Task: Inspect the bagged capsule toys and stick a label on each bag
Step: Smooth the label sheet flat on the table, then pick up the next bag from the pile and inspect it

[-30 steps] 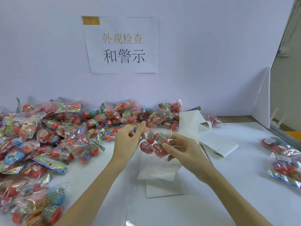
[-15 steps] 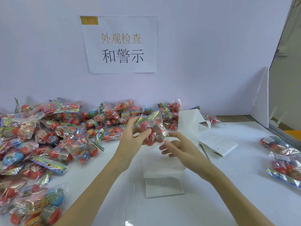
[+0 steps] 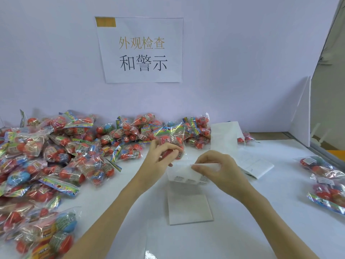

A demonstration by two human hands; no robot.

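Dropped from the bag to the label sheet (image 3: pixel 183 174) since 0.5 s ago: right hand (image 3: pixel 218 169), now pinching at sheet's edge, fingers curled. Left hand (image 3: pixel 161 156) gripped bag (image 3: pixel 171 139), held up just above sheet, near the pile (image 3: pixel 61 146) on table (image 3: pixel 261 212). Risks, prob.: label tearing or curling onto itself while peeling; bag slipping, crinkly film; sticking crooked.

White table (image 3: pixel 242 230): bag heap (image 3: pixel 56 156) left of blank sheet (image 3: pixel 189 209), booklet (image 3: pixel 258 165) & few bags (image 3: pixel 324 184) to its right.
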